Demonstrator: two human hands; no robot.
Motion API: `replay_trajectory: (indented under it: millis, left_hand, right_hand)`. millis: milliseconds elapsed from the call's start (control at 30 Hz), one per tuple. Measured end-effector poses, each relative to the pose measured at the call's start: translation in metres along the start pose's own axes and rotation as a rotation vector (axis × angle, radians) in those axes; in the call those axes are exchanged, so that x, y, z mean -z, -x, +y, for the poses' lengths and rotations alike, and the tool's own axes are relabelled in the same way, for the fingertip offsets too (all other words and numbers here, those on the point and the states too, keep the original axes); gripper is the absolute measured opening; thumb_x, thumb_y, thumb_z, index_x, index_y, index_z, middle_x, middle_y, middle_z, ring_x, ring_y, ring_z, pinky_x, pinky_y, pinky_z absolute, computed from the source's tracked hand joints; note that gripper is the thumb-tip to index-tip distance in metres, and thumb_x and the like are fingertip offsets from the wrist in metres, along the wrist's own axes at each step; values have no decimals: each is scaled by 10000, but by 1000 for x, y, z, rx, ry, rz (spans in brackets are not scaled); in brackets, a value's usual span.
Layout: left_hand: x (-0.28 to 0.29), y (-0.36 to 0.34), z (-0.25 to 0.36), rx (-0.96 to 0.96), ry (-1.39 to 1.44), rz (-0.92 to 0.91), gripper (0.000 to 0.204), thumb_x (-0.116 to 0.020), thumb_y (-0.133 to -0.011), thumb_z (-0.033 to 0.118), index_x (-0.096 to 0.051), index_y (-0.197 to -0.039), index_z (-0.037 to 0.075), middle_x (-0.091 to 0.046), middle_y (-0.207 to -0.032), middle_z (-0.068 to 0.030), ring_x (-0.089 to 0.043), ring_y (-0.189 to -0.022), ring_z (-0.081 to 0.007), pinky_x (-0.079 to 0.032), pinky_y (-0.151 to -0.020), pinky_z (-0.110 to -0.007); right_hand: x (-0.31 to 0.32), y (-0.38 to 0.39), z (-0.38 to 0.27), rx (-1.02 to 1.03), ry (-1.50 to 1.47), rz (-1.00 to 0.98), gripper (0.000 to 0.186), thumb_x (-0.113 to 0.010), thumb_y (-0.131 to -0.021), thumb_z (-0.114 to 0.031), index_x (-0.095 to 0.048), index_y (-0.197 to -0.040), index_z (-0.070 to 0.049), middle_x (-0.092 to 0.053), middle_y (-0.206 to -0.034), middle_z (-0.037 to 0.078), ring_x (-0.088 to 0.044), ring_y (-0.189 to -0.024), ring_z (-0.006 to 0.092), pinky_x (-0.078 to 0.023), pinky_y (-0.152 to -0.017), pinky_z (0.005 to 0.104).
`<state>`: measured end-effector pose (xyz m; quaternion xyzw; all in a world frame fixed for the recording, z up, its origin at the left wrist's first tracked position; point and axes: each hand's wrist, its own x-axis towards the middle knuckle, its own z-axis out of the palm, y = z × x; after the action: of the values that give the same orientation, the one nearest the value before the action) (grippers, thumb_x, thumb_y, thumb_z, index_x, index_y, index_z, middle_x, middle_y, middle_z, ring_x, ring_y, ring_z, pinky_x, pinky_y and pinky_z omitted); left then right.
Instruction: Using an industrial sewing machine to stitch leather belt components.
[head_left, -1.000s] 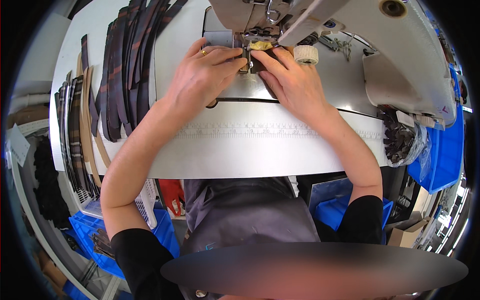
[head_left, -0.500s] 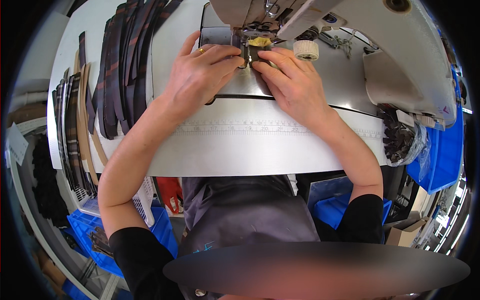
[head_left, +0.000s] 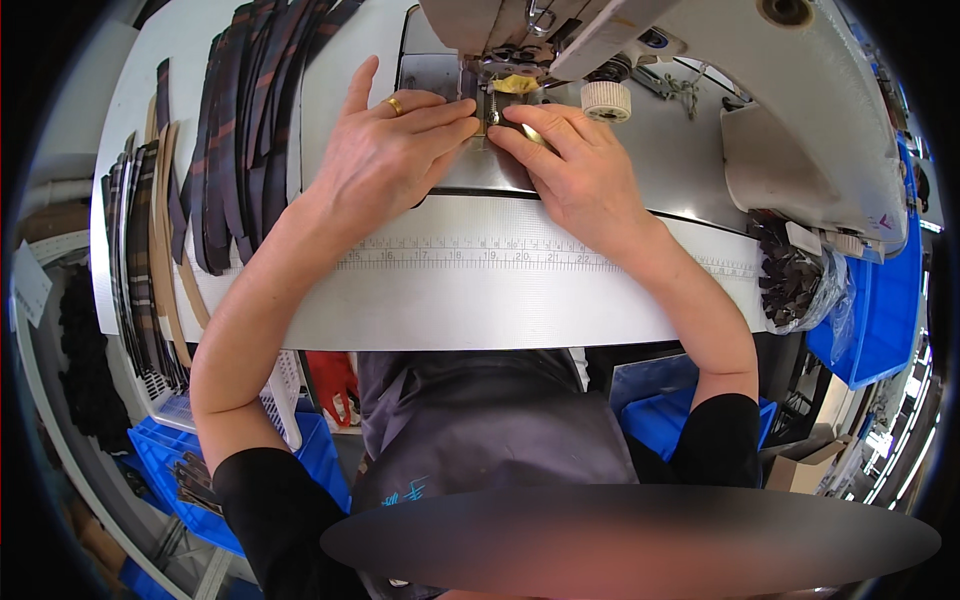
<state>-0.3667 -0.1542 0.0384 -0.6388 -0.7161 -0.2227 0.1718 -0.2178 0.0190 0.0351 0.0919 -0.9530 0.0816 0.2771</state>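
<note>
At the needle area of a sewing machine (head_left: 515, 62), both my hands rest on the metal bed. My left hand (head_left: 395, 145) lies with its fingers stretched out and thumb apart, fingertips at the left edge of a small dark piece with a shiny metal bit (head_left: 493, 116). From the other side my right hand (head_left: 580, 165) reaches in, fingers bent and drawn together. A slim pale-gold object (head_left: 536, 134) shows between them; its kind is unclear. The index and middle fingertips of my right hand are close to the metal bit. My fingers hide part of the dark piece.
Dark plaid strips (head_left: 240, 130) lie at the left of the white table (head_left: 420, 310), with more striped and tan strips (head_left: 160, 230) over its edge. A printed ruler (head_left: 450, 254) crosses the front. Right stand a bag of dark pieces (head_left: 795, 280) and a blue bin (head_left: 880, 310).
My right fingertips have shifted slightly left and nearer, and the pale-gold object shows more clearly. The left thumb has lifted farther out. The whole view has shifted slightly.
</note>
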Motion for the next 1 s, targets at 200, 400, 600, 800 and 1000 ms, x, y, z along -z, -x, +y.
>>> replay_trajectory:
  millis: [200, 400, 600, 800, 1000]
  left_hand:
    - [0, -2, 0, 26, 4, 2, 167, -687, -824, 155, -727, -985, 136, -705, -1057, 39, -625, -981, -136, -266, -1072, -590]
    - [-4, -4, 0, 17, 7, 23, 167, -680, -824, 139, -722, -984, 119, -703, -1064, 22, -613, -1015, -145, -248, -1079, -593]
    - [-3, -6, -1, 32, 6, -16, 236, -668, -837, 116, -703, -1070, 126, -690, -1111, 1, -617, -1059, -172, -225, -1102, -571]
    - [-3, -4, -2, 46, -19, -40, 236, -660, -845, 117, -701, -1076, 138, -684, -1131, 8, -613, -1072, -168, -212, -1104, -580]
    - [-6, -4, -3, 8, -47, 16, 202, -671, -825, 139, -708, -1023, 127, -687, -1105, 18, -596, -1070, -158, -258, -1054, -625]
  right_hand:
    - [-4, -1, 2, -24, 17, -7, 357, -685, -704, -42, -680, -1058, -86, -629, -1057, 41, -576, -975, 242, -484, -823, 356]
    - [-2, -1, 4, -25, 3, 20, 356, -679, -740, -36, -662, -1090, -99, -617, -1127, 28, -604, -987, 227, -503, -733, 331]
    - [1, -1, 7, -120, -132, 8, 254, -676, -801, -76, -667, -1055, -66, -656, -964, 52, -617, -853, 217, -513, -739, 332]
    - [28, -27, 22, -1054, -1346, -258, 203, -609, -916, -181, -649, -1047, -30, -686, -848, 39, -587, -603, 83, -489, -557, 234]
    - [1, -4, 28, -434, -735, 43, 216, -620, -905, -97, -647, -1112, -44, -677, -941, 55, -646, -701, 150, -523, -626, 272]
